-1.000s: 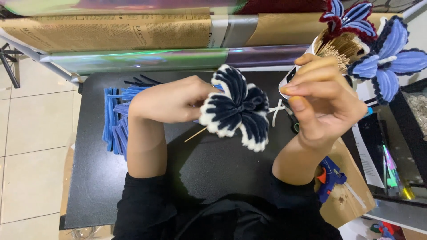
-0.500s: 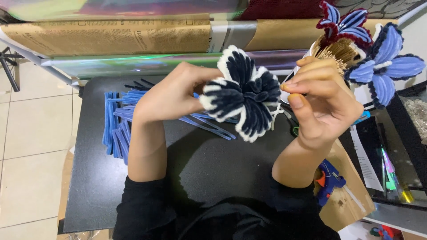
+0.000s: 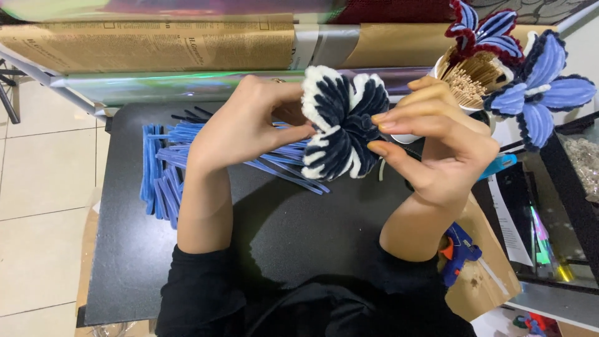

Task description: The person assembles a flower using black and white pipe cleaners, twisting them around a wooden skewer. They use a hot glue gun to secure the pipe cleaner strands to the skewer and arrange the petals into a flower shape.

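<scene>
Gripping navy-and-white chenille flower (image 3: 342, 128) between left hand (image 3: 249, 128) and right hand (image 3: 437, 150), black mat (image 3: 299, 231) bare below

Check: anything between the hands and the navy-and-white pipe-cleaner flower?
Nothing visible. The left hand grips the navy-and-white flower at its left edge, and the right hand has fingertips on its right petals. Both touch it directly, above the black table.
</scene>
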